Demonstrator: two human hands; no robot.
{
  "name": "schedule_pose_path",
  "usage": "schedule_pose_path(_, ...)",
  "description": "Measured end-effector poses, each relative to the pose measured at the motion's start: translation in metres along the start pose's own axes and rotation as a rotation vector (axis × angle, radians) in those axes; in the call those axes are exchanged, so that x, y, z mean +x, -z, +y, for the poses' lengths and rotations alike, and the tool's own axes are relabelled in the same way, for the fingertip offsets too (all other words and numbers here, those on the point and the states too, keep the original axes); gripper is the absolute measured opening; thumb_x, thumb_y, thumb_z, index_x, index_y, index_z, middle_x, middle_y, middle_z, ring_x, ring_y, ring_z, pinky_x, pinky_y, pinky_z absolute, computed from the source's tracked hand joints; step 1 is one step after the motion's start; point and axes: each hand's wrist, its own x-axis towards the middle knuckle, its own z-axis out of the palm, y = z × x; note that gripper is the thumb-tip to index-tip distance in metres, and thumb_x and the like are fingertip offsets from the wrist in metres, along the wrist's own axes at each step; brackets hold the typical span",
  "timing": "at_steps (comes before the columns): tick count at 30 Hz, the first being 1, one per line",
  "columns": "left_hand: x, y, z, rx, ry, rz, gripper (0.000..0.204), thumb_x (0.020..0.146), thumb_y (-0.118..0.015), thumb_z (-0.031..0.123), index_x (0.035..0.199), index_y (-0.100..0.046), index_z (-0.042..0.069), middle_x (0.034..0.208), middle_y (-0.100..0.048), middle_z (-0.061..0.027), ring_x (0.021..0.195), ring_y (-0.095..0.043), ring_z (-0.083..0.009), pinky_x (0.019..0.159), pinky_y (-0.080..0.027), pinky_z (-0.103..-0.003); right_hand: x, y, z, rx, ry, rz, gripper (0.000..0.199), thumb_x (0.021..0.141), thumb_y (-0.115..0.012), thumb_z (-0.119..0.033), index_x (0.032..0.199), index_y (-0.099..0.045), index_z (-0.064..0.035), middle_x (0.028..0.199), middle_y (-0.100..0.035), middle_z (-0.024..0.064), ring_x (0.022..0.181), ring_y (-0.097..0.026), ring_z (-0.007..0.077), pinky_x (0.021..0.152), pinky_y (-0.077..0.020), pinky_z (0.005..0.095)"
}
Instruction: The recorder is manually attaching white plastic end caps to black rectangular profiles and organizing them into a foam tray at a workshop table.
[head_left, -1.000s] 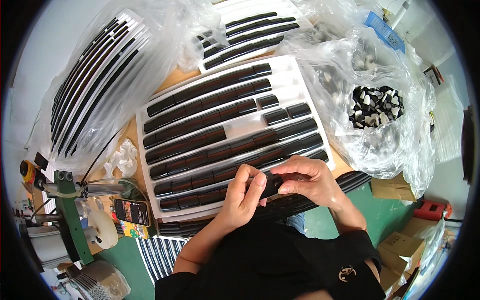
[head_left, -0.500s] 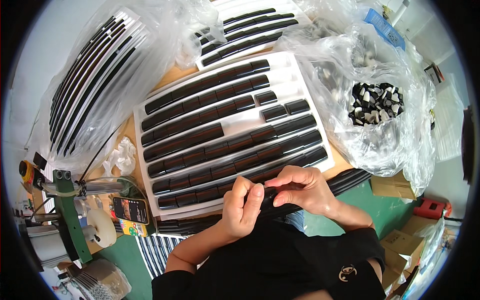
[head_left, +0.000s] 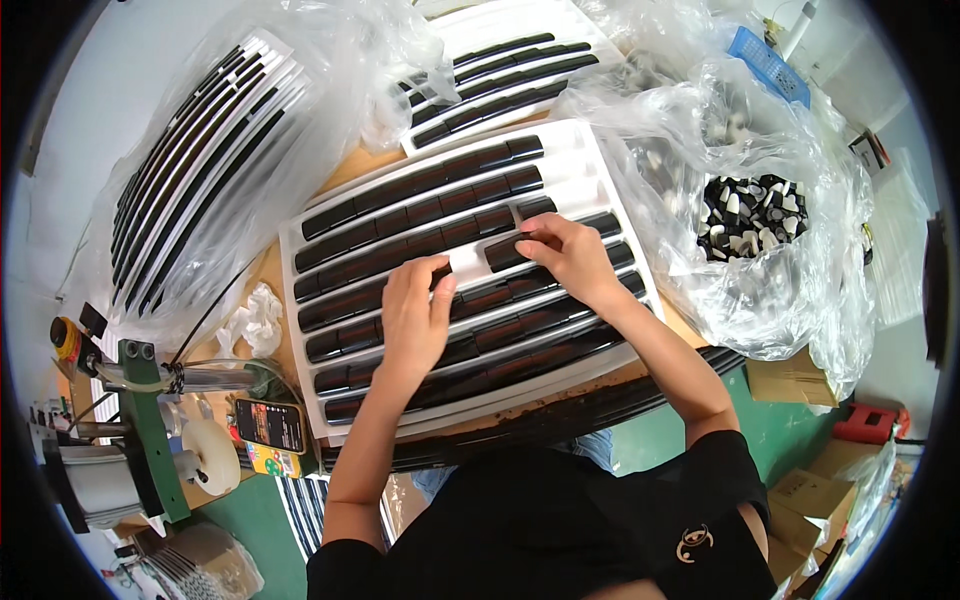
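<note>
A white ridged tray (head_left: pixel 655 300) lies in front of me, bearing curved rows of glossy black rectangular pieces (head_left: pixel 425 160). In a middle row there is a gap of bare white tray. At its right side, the thumb and fingers of my right hand (head_left: pixel 575 262) pinch a short black piece (head_left: pixel 505 252). My left hand (head_left: pixel 412 315) rests over the rows left of the gap. Its thumb and index finger close around the end of a black piece (head_left: pixel 446 271); the other fingers partly cover that row.
Right of the tray, a clear plastic bag (head_left: pixel 800 310) holds small black and white pieces (head_left: pixel 752 218). More filled trays stand behind and at the left under plastic (head_left: pixel 330 130). A phone (head_left: pixel 270 425) and a green-framed device with spools (head_left: pixel 150 430) stand at the left.
Both hands have moved from the tray's near edge, where they were together, up to the middle row. They are now apart, one on each side of the gap. The tray appears slightly shifted.
</note>
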Motion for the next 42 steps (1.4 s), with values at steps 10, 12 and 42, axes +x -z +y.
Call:
schedule_pose_path(10,0.009,0.014,-0.017,0.191,-0.166,-0.169,0.023,0.083,-0.053,0.005,0.103,-0.063,0.010,0.098,-0.054,-0.0117,0.093,-0.051,-0.0298,0.083,-0.039,-0.039,0.017,-0.009,0.003,-0.428,0.298,0.071,0.013,0.075,-0.069,-0.011,0.086,-0.068,-0.0035,0.089,-0.062,0.0097,0.075,-0.061,0.0288,0.066,-0.0502,0.0355)
schedule_pose_path(12,0.013,0.014,-0.016,0.220,-0.201,-0.219,0.027,0.081,-0.052,0.003,0.105,-0.063,0.012,0.098,-0.053,-0.0118,0.093,-0.050,-0.0297,0.082,-0.039,-0.039,0.016,-0.016,-0.006,-0.479,0.485,-0.044,0.013,0.073,-0.069,-0.013,0.084,-0.069,-0.0063,0.089,-0.061,0.0080,0.076,-0.061,0.0268,0.067,-0.0501,0.0351)
schedule_pose_path(42,-0.030,0.014,0.033,-1.025,0.291,-0.239,0.026,0.090,-0.056,0.015,0.110,-0.043,0.004,0.095,-0.058,-0.0101,0.078,-0.054,-0.0102,0.069,-0.044,-0.023,-0.033,0.203,0.088,-0.739,0.076,0.937,0.022,0.087,-0.059,-0.018,0.103,-0.052,-0.0051,0.091,-0.061,0.0129,0.080,-0.059,0.0324,0.069,-0.0446,0.0392)
